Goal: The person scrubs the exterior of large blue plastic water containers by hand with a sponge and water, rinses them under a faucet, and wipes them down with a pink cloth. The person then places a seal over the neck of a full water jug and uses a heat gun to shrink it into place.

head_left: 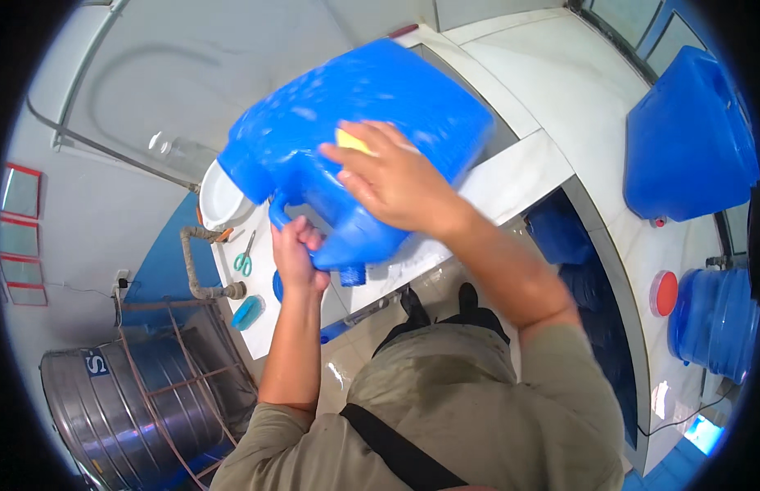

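A large blue water jug (372, 90) lies on its side over the counter and sink opening, wet with whitish suds. My left hand (296, 254) is wrapped round its handle at the near left. With my right hand (388, 176) I press a yellow sponge (352, 141) against the jug's upper side; the palm and fingers cover most of the sponge. The jug's small spout (353, 275) points down toward me, beyond the counter's front edge.
Teal-handled scissors (243, 262), a teal brush (248, 312) and a white bowl (224, 196) are on the left of the counter. Another blue jug (683, 143) and a red lid (664, 293) stand on the right counter. A steel tank (126, 409) is at lower left.
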Demonstrator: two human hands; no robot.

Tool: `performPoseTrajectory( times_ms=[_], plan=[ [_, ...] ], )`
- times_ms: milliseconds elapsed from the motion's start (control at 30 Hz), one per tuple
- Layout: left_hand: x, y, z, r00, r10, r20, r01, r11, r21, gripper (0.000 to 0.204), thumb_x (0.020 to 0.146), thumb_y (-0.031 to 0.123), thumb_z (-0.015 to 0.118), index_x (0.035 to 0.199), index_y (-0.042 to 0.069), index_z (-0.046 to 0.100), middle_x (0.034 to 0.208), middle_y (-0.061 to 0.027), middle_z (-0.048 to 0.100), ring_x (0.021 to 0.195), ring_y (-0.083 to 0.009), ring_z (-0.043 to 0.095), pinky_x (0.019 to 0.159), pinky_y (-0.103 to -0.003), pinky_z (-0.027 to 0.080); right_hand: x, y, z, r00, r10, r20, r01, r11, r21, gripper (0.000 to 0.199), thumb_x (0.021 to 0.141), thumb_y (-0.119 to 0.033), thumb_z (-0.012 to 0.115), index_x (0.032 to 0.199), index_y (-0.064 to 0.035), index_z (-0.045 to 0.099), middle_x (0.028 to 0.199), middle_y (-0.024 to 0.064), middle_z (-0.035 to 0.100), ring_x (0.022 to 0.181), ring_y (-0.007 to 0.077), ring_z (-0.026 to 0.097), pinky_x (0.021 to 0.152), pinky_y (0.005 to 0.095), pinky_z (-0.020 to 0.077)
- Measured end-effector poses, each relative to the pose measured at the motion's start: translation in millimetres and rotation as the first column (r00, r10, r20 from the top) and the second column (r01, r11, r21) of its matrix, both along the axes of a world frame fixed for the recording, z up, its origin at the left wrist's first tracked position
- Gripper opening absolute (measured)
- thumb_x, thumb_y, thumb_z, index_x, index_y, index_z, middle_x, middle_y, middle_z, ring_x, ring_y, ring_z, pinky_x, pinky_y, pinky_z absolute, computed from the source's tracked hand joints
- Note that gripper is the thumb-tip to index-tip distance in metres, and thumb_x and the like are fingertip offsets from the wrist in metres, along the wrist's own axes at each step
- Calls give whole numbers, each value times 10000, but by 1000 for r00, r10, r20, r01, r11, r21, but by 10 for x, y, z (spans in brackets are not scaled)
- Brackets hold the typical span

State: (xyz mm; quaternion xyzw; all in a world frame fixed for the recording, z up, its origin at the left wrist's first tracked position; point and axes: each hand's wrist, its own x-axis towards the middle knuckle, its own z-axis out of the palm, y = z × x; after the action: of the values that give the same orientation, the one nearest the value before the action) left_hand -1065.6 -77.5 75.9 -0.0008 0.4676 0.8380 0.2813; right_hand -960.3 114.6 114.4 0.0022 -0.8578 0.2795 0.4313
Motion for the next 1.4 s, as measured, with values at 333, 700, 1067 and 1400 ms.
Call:
performPoseTrajectory(
  times_ms=[333, 700, 1067, 1400],
  plan=[
    [160, 51, 505, 664, -279, -694, 64, 946, -319, 636, 794, -2, 612, 1397, 4, 410, 813, -47, 609, 578, -110, 565, 475, -267, 464, -340, 1885, 1668, 843, 42, 536, 8, 996, -91, 441, 999, -356, 565, 1327, -62, 591, 1208, 204, 662, 1102, 316, 643, 958, 390, 485],
    [227, 396, 496, -616, -449, -647, -66, 848, -526, 200, 734, 206, 719, 930, 182, 683, 660, 18, 606, 584, -199, 621, 538, -340, 472, 891, 1465, 930, 664, 183, 726, -279, 960, 14, 380, 1005, -311, 529, 1258, -63, 668, 1296, 193, 607, 1243, 327, 553, 1071, 407, 422],
    [601, 283, 29, -734, -480, -481, 2, 706, -708, 201, 822, 212, 577, 1019, 183, 551, 702, -5, 590, 631, -213, 636, 581, -352, 466, 20, 2500, 135, 301, -356, 885, 319, 912, 259, 452, 1008, -338, 457, 1379, -113, 584, 1310, 216, 609, 1262, 378, 532, 1088, 469, 413],
    [411, 311, 8, -561, -566, -604, -47, 750, -659, 114, 823, 209, 571, 923, 158, 550, 653, -50, 582, 575, -268, 619, 557, -401, 462, -676, 161, 344, 411, 375, 831, -777, 621, 104, 398, 1008, -286, 512, 1322, -65, 615, 1343, 240, 559, 1294, 405, 481, 1108, 480, 383]
  ],
)
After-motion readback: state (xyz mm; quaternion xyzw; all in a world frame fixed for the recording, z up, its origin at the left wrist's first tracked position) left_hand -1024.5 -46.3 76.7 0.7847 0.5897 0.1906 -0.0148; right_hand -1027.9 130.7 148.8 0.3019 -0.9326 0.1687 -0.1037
